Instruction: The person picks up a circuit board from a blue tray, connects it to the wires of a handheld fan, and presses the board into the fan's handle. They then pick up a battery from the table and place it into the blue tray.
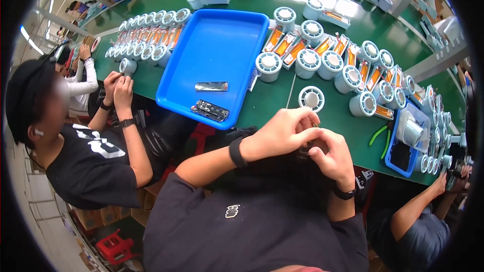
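Note:
At the table's near edge my left hand (283,132) and my right hand (330,155) come together, fingers curled and thumbs toward each other. Between them is a small dark piece, mostly hidden by the fingers, so I cannot make out its kind. Just beyond my fingertips a round light-blue housing (311,99) with a slotted rim and a white centre stands on the green table (275,103). To the left lies a blue tray (186,55) holding dark circuit boards (214,110) and a silver strip-shaped part (212,86) near its close end.
Several light-blue housings (308,63) with orange-and-white inner parts fill the right and the far left. Green-handled pliers (381,142) lie beside a small blue bin (402,157) at right. A co-worker (88,156) sits at my left handling a housing (127,66); another person (416,226) works at right.

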`<state>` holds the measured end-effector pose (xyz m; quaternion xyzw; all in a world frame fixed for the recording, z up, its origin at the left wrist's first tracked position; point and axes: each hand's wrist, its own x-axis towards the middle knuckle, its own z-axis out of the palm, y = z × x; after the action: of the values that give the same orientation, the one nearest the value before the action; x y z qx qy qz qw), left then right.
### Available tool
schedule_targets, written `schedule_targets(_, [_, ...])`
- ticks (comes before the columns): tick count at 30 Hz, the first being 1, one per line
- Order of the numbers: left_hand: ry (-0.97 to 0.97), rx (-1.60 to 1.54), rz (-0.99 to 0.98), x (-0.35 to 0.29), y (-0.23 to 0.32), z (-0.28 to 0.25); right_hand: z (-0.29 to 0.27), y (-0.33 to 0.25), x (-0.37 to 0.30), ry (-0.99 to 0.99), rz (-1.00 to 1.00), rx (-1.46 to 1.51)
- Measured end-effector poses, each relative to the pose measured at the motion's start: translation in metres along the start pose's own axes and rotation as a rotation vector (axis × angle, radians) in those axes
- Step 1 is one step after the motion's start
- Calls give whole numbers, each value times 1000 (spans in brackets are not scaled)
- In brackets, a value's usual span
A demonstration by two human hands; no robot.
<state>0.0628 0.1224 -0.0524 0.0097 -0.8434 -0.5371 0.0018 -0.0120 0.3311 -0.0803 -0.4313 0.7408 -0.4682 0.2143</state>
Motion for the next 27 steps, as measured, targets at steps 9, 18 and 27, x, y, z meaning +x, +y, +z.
schedule_targets(9, [-21, 605, 588, 37, -7, -4, -40, -28, 18, -205, 239, 34])
schedule_targets(18, [5, 652, 669, 41, -22, 15, -14, 1, 1, 136, 92, -742])
schedule_targets(27, [39, 466, 634, 41, -33, 10, 10, 5, -3, 407, 97, -559])
